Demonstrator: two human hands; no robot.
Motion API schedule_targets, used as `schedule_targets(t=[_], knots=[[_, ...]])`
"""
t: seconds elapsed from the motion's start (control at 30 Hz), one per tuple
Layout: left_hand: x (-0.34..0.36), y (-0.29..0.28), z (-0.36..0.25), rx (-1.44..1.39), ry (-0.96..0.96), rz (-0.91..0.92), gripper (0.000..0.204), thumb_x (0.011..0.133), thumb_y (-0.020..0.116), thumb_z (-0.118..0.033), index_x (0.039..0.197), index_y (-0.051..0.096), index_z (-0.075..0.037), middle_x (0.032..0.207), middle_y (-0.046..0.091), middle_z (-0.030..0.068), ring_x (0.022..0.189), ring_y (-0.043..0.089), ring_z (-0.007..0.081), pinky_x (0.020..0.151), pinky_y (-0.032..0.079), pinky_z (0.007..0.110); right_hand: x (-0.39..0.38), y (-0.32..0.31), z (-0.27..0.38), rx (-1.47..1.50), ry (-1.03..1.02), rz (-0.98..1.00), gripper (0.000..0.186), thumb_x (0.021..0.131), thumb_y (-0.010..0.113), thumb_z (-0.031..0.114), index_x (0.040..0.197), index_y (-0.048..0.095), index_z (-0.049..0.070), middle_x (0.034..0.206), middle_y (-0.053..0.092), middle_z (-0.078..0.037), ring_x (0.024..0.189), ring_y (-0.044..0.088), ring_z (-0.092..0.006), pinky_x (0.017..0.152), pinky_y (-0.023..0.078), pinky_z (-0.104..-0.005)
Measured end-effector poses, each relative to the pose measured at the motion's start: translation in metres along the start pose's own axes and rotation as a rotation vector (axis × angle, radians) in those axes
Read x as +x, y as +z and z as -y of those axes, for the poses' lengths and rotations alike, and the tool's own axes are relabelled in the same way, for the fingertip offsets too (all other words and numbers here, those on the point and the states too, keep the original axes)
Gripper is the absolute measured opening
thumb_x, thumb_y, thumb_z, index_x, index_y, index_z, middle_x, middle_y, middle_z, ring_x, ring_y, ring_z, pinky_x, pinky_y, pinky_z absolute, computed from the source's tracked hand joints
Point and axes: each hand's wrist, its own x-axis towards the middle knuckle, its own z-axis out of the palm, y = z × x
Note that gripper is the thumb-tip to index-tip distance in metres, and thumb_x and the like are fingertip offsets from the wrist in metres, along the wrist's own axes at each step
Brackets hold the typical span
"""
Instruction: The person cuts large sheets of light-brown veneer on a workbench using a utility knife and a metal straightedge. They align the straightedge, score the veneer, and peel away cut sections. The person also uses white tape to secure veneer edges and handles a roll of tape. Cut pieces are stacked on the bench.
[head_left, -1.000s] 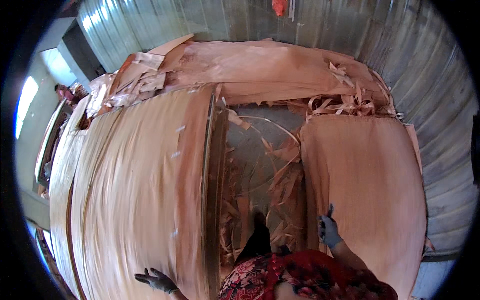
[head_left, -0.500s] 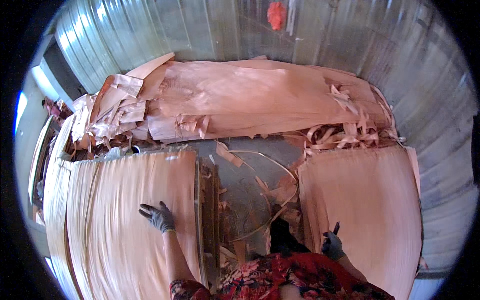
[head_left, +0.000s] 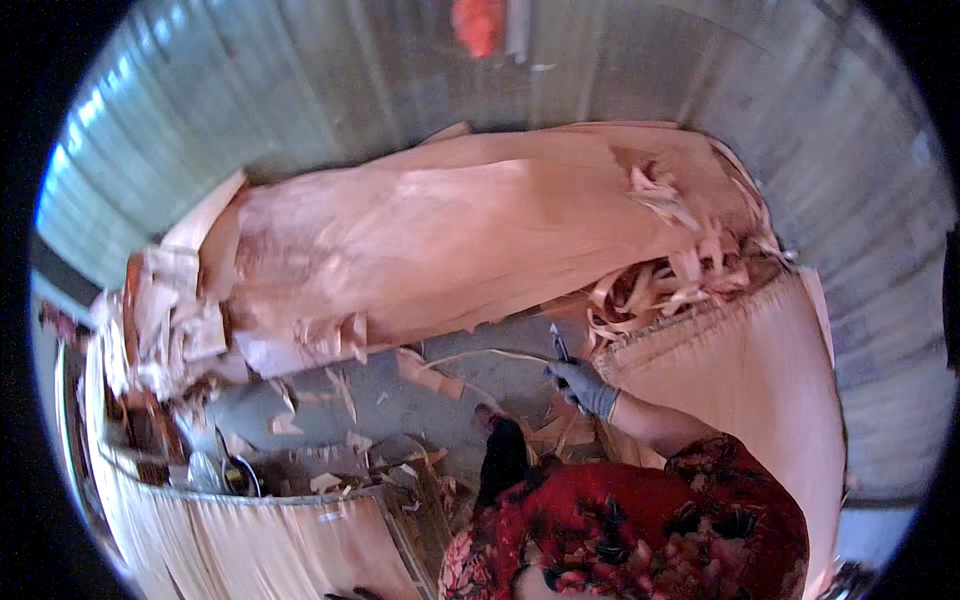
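My right hand [head_left: 585, 388], in a grey glove, is closed around a slim dark knife [head_left: 558, 343] with a pale pointed tip. It is held over the near-left edge of the right stack of thin wood veneer sheets [head_left: 740, 370], pointing away from me. Only the dark gloved fingertips of my left hand [head_left: 355, 594] show at the lower edge, stretched out on the left veneer stack [head_left: 270, 545]; the rest of that hand is out of view. Nothing shows in those fingers.
A big heap of veneer sheets [head_left: 430, 220] lies across the back against a corrugated wall [head_left: 400, 80]. Curled strips [head_left: 670, 285] are bunched at its right end, torn pieces [head_left: 180, 310] at its left. Scraps and a thin strip [head_left: 480, 353] litter the grey floor [head_left: 400, 395].
My right hand has reached forward and left with the knife. My left hand has dropped to the lower edge. The view has turned, so the left stack sits lower and more floor shows.
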Motion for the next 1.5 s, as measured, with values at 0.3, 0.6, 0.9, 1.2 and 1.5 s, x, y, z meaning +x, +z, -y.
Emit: schedule_targets(t=[0.3, 0.6, 0.9, 1.2, 1.5], knots=[[-0.004, 0.042, 0.005, 0.04, -0.572, 0.447, 0.063, 0.091, 0.042, -0.035, 0.136, 0.026, 0.007, 0.139, 0.03, 0.026, 0.129, 0.029, 0.0381, 0.108, 0.022, 0.044, 0.113, 0.076, 0.095, -0.152, 0.309, -0.029, 0.021, 0.084, 0.057, 0.034, 0.085, 0.058, 0.012, 0.059, 0.048, -0.001, 0.038, 0.04, -0.0133, 0.032, 0.032, -0.0282], [0.061, 0.04, -0.103, 0.28, -1.257, 0.546, 0.061, 0.091, 0.039, -0.034, 0.138, 0.024, 0.002, 0.14, 0.032, 0.0221, 0.126, 0.033, 0.0364, 0.105, 0.026, 0.044, 0.301, 0.182, 0.176, -0.301, 0.209, 0.175, 0.019, 0.081, 0.061, 0.023, 0.09, 0.062, 0.007, 0.055, 0.049, -0.003, 0.034, 0.038, -0.0128, 0.03, 0.033, -0.028], [0.055, 0.052, -0.131, 0.691, -1.096, 0.551, 0.047, 0.092, 0.043, -0.033, 0.128, 0.044, -0.002, 0.132, 0.045, 0.0152, 0.118, 0.044, 0.0252, 0.1, 0.035, 0.038, 0.317, 0.493, 0.238, -0.764, -0.022, 0.766, 0.024, 0.084, 0.059, 0.026, 0.095, 0.064, 0.005, 0.06, 0.052, 0.0, 0.036, 0.038, -0.0094, 0.034, 0.03, -0.0262], [0.121, 0.041, -0.152, 0.162, -1.393, 0.283, 0.061, 0.093, 0.033, -0.041, 0.133, 0.033, 0.005, 0.14, 0.031, 0.0213, 0.131, 0.025, 0.035, 0.11, 0.017, 0.043, 0.269, 0.749, 0.132, -0.911, 0.021, 1.454, 0.021, 0.084, 0.057, 0.009, 0.104, 0.062, 0.002, 0.085, 0.064, -0.003, 0.073, 0.059, -0.0108, 0.067, 0.049, -0.0258], [0.16, 0.026, -0.162, 0.207, -1.939, 0.555, 0.059, 0.088, 0.04, -0.02, 0.139, 0.022, 0.003, 0.146, 0.02, 0.0201, 0.136, 0.013, 0.0365, 0.112, 0.011, 0.042, 0.167, 0.898, 0.021, -1.106, 0.06, 1.932, 0.026, 0.087, 0.054, 0.003, 0.112, 0.056, -0.001, 0.102, 0.062, -0.005, 0.089, 0.06, -0.0142, 0.081, 0.048, -0.0268]])
